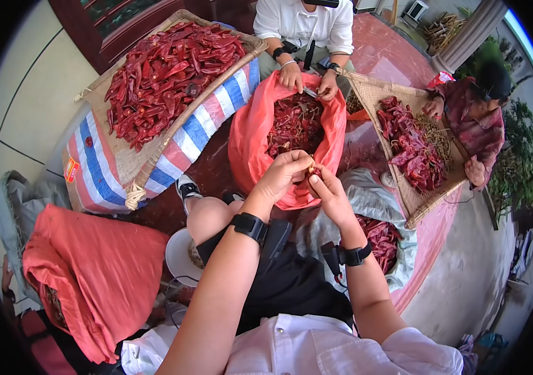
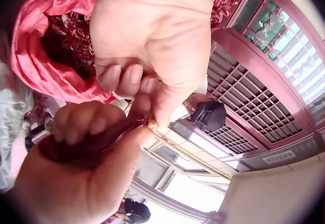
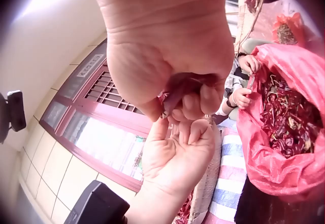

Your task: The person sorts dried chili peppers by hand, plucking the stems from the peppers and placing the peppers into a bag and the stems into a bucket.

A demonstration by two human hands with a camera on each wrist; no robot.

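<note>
My right hand (image 1: 333,195) grips a dried red chili pepper (image 2: 91,141), its fingers curled round the pod. At the pod's pale stem end (image 2: 152,124), the thumb and a fingertip of my left hand (image 1: 281,176) pinch it. In the right wrist view, the dark red skin of the chili shows between palm and fingers, and the left hand meets it from below. Both hands are raised in front of an open red sack (image 1: 251,134) of dried chilies (image 1: 294,128). Much of the pod is hidden by the right fingers.
A wicker tray (image 1: 119,165) heaped with red chilies rests on a striped bag (image 1: 94,162) at left. A seated person (image 1: 304,28) works across the sack; another (image 1: 476,125) holds a woven tray (image 1: 404,187) at right. A white bucket (image 1: 176,256) stands beside my leg.
</note>
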